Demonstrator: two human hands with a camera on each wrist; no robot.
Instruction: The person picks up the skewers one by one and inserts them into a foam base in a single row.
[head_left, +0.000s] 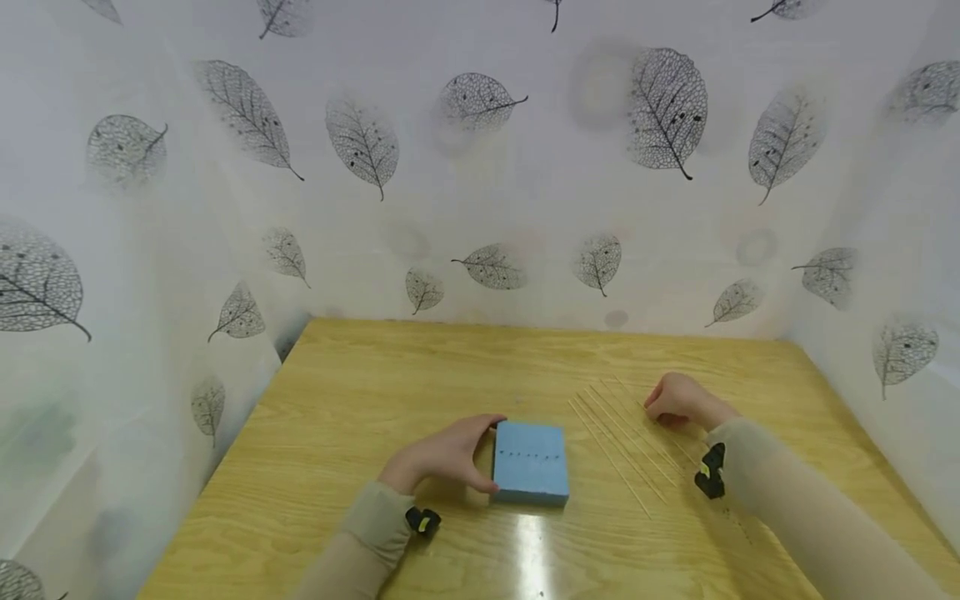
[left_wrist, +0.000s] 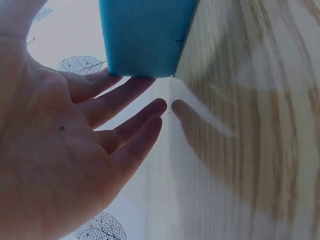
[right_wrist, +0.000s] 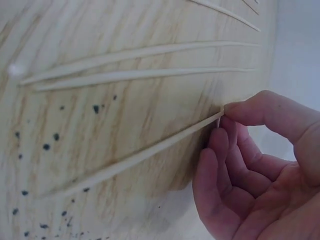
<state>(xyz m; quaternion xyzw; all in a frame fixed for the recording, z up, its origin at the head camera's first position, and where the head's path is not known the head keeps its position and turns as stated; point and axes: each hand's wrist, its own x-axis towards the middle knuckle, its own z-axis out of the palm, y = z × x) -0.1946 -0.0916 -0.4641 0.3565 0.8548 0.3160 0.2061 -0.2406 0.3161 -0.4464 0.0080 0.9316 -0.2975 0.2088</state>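
A square light-blue block [head_left: 530, 479] lies flat on the table, a row of small dark marks across its top. My left hand [head_left: 442, 457] holds it at the left side, thumb at the near corner and fingertips at the far one. From the left wrist, two fingers touch the end of the block [left_wrist: 147, 35] while the other two stay apart from it. To the right, my right hand [head_left: 686, 402] pinches one end of a thin wooden stick [right_wrist: 150, 150] between thumb and fingertips; the stick's other end slants low over the tabletop.
Several more thin wooden sticks [head_left: 610, 459] lie side by side between the block and my right hand. The wooden table [head_left: 375, 367] is enclosed by leaf-printed white sheeting [head_left: 480, 192] behind and at both sides. Small dark specks [right_wrist: 56, 136] dot the right part of the tabletop.
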